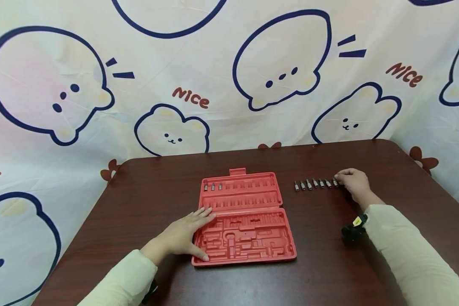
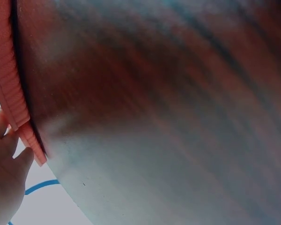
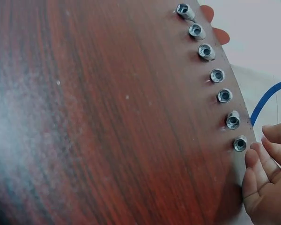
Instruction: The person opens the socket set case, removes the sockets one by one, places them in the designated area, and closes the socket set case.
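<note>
A red plastic tool case [image 1: 245, 208] lies unfolded on the table, its moulded recesses facing up. My left hand [image 1: 185, 233] rests on its left edge with fingers spread and thumb near the front corner. Three small metal bits [image 1: 213, 187] sit in slots at the lid's upper left. Right of the case, several metal socket bits [image 1: 309, 184] lie in a row, their hollow ends showing in the right wrist view. At the row's right end, my right hand [image 1: 355, 183] pinches the last socket bit [image 3: 240, 143]; its far end is hidden by the fingertips.
The dark brown wooden table [image 1: 157, 182] ends at a back edge against a printed cloth [image 1: 222, 123]. A black wrist camera [image 1: 353, 231] sits below the right wrist. Only the case's red side [image 2: 9, 70] and bare tabletop fill most of the left wrist view.
</note>
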`<state>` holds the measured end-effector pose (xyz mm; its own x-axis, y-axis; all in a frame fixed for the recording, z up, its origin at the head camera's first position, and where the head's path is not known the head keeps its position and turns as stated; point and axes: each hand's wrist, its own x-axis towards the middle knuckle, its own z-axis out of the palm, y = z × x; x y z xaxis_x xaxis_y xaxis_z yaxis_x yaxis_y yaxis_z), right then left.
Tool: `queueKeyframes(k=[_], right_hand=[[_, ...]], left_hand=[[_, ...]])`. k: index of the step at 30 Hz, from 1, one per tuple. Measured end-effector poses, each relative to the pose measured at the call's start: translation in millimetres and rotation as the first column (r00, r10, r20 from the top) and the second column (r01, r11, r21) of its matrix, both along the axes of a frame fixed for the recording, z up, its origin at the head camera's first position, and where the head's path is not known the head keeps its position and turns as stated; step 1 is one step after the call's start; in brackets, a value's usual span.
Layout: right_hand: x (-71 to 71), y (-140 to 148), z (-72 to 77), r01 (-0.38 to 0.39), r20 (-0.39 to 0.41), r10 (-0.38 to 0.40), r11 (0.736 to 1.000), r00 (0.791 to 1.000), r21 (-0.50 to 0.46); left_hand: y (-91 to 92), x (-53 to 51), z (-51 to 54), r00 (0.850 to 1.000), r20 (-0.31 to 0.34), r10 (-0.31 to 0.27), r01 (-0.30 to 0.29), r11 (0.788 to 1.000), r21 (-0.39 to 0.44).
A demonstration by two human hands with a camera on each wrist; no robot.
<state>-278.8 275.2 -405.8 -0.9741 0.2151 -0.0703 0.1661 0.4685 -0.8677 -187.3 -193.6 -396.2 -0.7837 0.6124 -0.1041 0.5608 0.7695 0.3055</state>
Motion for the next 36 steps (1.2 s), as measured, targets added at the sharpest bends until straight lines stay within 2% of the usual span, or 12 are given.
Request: queueKeyframes(k=[9,17,21,22,25,28,29,36], right_hand=[[7.0,-6,12.2,0.011,0.008,-0.011,0.999,1.000,-0.047],[8.5,-32,25.3,-0.064,0.004,0.065,0.988,0.998,-0.137],[8.5,-50,32.1,-0.121,-0.017,0.121,0.963,0.993,-0.242],[5.2,-52,29.2,-0.159,-0.048,0.151,0.940,0.987,-0.303],[3.1,-66,28.5,-0.195,-0.057,0.187,0.915,0.981,-0.354],[2.7,-82,28.4,-0.208,-0.033,0.211,0.906,0.977,-0.368],[5.7,-90,32.5,-0.193,-0.001,0.205,0.921,0.979,-0.339],[5.4,-132,35.6,-0.236,0.006,0.264,0.874,0.965,-0.424]], left_hand=[[0.3,2.3,-0.8,1.000,-0.017,-0.001,0.000,0.999,-0.034],[-0.3,2.8,-2.2,1.000,-0.011,0.008,-0.008,1.000,-0.028],[0.0,1.2,-1.2,1.000,0.001,0.018,-0.018,1.000,-0.021],[0.1,1.1,-0.3,1.000,0.004,0.022,-0.022,1.000,-0.020],[0.3,0.9,1.3,1.000,0.002,0.022,-0.022,1.000,-0.021],[0.5,1.5,2.0,1.000,0.004,0.021,-0.021,1.000,-0.022],[0.6,1.6,2.0,1.000,0.005,0.021,-0.021,1.000,-0.022],[1.5,1.7,2.5,1.000,0.006,0.018,-0.018,1.000,-0.014]])
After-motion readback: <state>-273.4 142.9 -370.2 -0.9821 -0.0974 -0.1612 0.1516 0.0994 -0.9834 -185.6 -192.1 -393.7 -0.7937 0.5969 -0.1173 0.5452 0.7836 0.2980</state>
